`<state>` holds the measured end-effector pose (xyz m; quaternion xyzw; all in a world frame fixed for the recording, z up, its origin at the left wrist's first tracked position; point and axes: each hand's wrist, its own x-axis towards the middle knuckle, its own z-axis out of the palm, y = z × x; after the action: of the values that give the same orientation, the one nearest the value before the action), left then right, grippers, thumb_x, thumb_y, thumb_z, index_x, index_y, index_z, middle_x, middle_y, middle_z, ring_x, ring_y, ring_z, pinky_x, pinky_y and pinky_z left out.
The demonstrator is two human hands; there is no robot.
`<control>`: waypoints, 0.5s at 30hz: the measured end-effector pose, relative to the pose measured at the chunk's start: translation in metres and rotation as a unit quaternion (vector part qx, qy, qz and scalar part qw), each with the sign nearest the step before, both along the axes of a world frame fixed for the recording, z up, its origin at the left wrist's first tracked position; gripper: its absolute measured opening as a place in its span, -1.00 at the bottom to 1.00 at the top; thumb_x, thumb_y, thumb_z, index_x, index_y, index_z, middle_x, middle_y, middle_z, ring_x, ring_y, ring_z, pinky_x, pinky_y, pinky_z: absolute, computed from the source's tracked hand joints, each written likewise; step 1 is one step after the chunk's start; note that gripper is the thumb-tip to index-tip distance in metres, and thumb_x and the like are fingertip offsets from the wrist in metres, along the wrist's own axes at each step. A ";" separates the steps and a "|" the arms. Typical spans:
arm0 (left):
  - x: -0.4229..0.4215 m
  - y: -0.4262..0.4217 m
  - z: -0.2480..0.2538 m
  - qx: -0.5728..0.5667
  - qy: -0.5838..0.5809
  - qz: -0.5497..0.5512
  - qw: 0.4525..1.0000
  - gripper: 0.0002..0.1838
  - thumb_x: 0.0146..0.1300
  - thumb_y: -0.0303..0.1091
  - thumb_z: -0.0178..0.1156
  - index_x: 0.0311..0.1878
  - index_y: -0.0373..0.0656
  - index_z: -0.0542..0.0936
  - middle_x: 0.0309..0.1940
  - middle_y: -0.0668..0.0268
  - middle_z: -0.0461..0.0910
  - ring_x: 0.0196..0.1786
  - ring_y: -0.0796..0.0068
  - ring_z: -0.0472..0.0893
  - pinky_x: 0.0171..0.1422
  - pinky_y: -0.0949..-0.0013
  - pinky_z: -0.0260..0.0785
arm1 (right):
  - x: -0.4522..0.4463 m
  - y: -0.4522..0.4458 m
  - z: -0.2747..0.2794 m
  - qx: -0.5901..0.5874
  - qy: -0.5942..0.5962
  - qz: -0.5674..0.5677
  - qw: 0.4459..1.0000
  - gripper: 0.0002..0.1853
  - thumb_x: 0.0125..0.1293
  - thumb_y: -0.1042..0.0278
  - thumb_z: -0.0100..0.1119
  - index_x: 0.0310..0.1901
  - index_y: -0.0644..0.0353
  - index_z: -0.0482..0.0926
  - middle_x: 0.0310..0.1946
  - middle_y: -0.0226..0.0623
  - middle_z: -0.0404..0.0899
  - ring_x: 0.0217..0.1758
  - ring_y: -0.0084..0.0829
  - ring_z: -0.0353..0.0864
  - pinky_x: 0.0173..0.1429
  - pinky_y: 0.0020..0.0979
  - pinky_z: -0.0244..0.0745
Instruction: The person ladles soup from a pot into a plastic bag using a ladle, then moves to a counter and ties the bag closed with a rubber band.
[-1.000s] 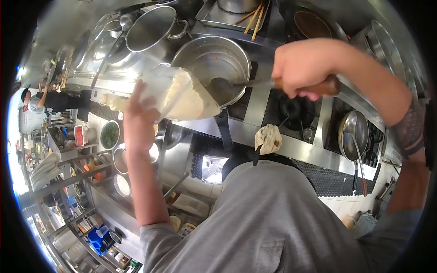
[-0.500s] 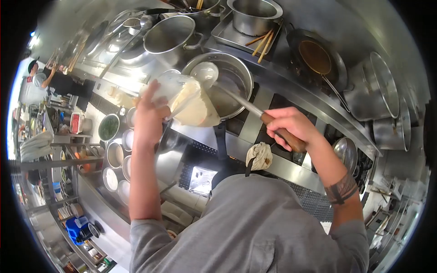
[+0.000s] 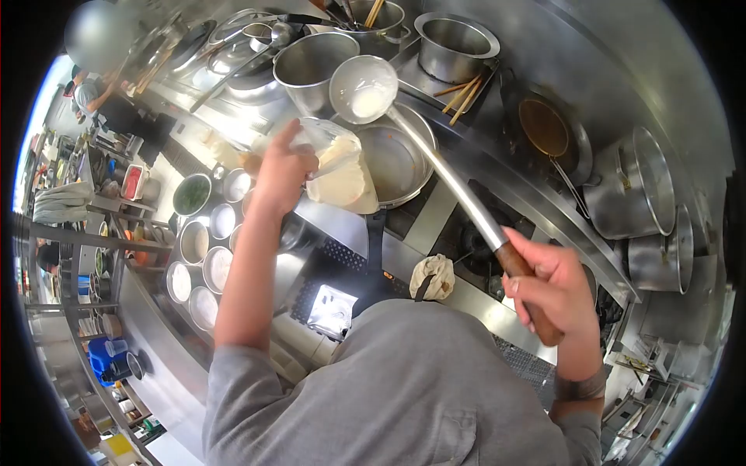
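Observation:
My left hand (image 3: 284,172) grips a clear plastic bag (image 3: 342,175) that bulges with a thick, pale cream-coloured substance. The bag hangs beside the left rim of a wide metal pan (image 3: 402,159), whose black handle points toward me. My right hand (image 3: 548,287) is wrapped round the wooden handle of a long ladle (image 3: 451,182). The ladle's round bowl is raised above the pan's far left edge, with a little whitish residue inside. A shallow layer of something, hard to make out, covers the pan's bottom.
Behind the pan stand a deep pot (image 3: 315,70) and another pot (image 3: 454,50) on a tray. Several round tubs (image 3: 217,268) fill the counter at left. A crumpled cloth (image 3: 432,278) lies on the stove's front edge. A person (image 3: 97,97) works far left.
My right hand has drawn back toward me and to the right, lifting the ladle's bowl up from the pan's left side. My left hand and the bag have shifted slightly right.

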<state>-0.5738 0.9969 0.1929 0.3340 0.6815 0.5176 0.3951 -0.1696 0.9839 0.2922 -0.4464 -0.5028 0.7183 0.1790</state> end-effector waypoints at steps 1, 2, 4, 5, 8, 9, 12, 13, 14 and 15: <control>0.000 0.001 -0.001 -0.003 -0.001 0.000 1.000 -0.03 0.01 -0.64 0.16 0.63 -0.42 0.22 0.54 0.07 0.37 0.26 0.25 0.56 -0.09 0.38 0.46 | 0.000 -0.008 0.002 0.028 -0.020 0.016 0.999 -0.26 0.34 0.65 0.22 0.57 0.39 0.29 -0.37 -0.33 0.62 -0.57 -0.61 0.53 -0.47 -0.49 0.47; 0.000 0.002 -0.001 -0.006 -0.003 0.001 1.000 -0.04 0.03 -0.64 0.17 0.63 -0.43 0.22 0.55 0.06 0.36 0.26 0.25 0.56 -0.08 0.37 0.47 | -0.002 -0.017 0.008 0.053 -0.069 0.027 0.996 -0.27 0.35 0.64 0.22 0.58 0.33 0.31 -0.33 -0.43 0.62 -0.51 -0.69 0.53 -0.38 -0.55 0.48; -0.001 0.004 -0.004 -0.002 -0.002 0.008 1.000 -0.04 0.04 -0.63 0.17 0.63 -0.43 0.21 0.55 0.06 0.36 0.26 0.24 0.56 -0.07 0.36 0.47 | 0.002 -0.029 0.009 0.181 -0.166 0.101 0.964 -0.27 0.30 0.53 0.31 0.54 0.26 0.41 -0.34 -0.29 0.65 -0.39 -0.60 0.63 -0.28 -0.48 0.57; -0.002 0.004 -0.005 -0.001 -0.001 0.014 1.000 -0.05 0.06 -0.63 0.18 0.63 -0.44 0.21 0.55 0.05 0.35 0.27 0.24 0.56 -0.06 0.35 0.48 | 0.001 -0.035 0.006 0.279 -0.193 0.132 0.931 -0.27 0.28 0.49 0.35 0.52 0.25 0.44 -0.33 -0.20 0.66 -0.36 -0.53 0.67 -0.25 -0.44 0.59; -0.004 0.003 -0.006 -0.007 -0.002 0.022 1.000 -0.06 0.08 -0.63 0.19 0.63 -0.45 0.20 0.56 0.04 0.34 0.28 0.23 0.56 -0.05 0.34 0.49 | 0.001 -0.052 -0.003 0.362 -0.207 0.130 0.899 -0.29 0.24 0.45 0.38 0.47 0.26 0.48 -0.23 -0.03 0.70 -0.28 -0.25 0.77 -0.16 -0.34 0.63; -0.004 0.003 -0.008 -0.009 -0.002 0.023 1.000 -0.06 0.08 -0.63 0.19 0.63 -0.45 0.20 0.56 0.04 0.34 0.28 0.23 0.56 -0.05 0.34 0.49 | 0.004 -0.055 -0.010 0.398 -0.218 0.126 0.882 -0.29 0.24 0.46 0.38 0.47 0.26 0.48 -0.19 -0.01 0.72 -0.26 -0.19 0.78 -0.15 -0.32 0.63; -0.006 0.004 -0.013 0.006 -0.032 0.037 0.999 -0.06 0.08 -0.63 0.19 0.63 -0.45 0.20 0.55 0.05 0.35 0.25 0.26 0.56 -0.04 0.33 0.49 | 0.018 -0.051 -0.037 0.406 -0.196 0.146 0.881 -0.23 0.26 0.46 0.36 0.54 0.23 0.39 -0.22 -0.05 0.71 -0.31 -0.28 0.78 -0.21 -0.29 0.65; -0.007 0.005 -0.015 0.017 -0.048 0.043 0.998 -0.04 0.07 -0.64 0.22 0.64 -0.42 0.20 0.28 0.08 0.48 0.02 0.35 0.56 -0.07 0.34 0.49 | 0.022 -0.049 -0.046 0.395 -0.157 0.149 0.893 -0.21 0.28 0.48 0.34 0.57 0.23 0.35 -0.24 -0.09 0.71 -0.35 -0.31 0.76 -0.26 -0.30 0.65; -0.008 0.005 -0.016 0.028 -0.062 0.050 0.996 -0.03 0.06 -0.66 0.24 0.65 -0.38 0.20 0.00 0.10 0.62 -0.22 0.44 0.55 -0.11 0.35 0.48 | 0.025 -0.050 -0.057 0.395 -0.158 0.149 0.893 -0.21 0.28 0.48 0.34 0.57 0.23 0.35 -0.24 -0.09 0.71 -0.35 -0.31 0.76 -0.26 -0.30 0.65; -0.009 0.006 -0.016 0.029 -0.063 0.052 0.996 -0.03 0.06 -0.66 0.24 0.65 -0.38 0.20 0.00 0.10 0.62 -0.22 0.44 0.55 -0.11 0.35 0.48 | 0.027 -0.050 -0.067 0.219 -0.066 0.105 0.968 -0.20 0.29 0.51 0.30 0.59 0.25 0.32 -0.26 -0.12 0.69 -0.42 -0.35 0.72 -0.34 -0.34 0.62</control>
<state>-0.5830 1.0028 0.1769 0.2764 0.6559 0.5772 0.4003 -0.1428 0.9338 0.2249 -0.3875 -0.7028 0.5740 0.1627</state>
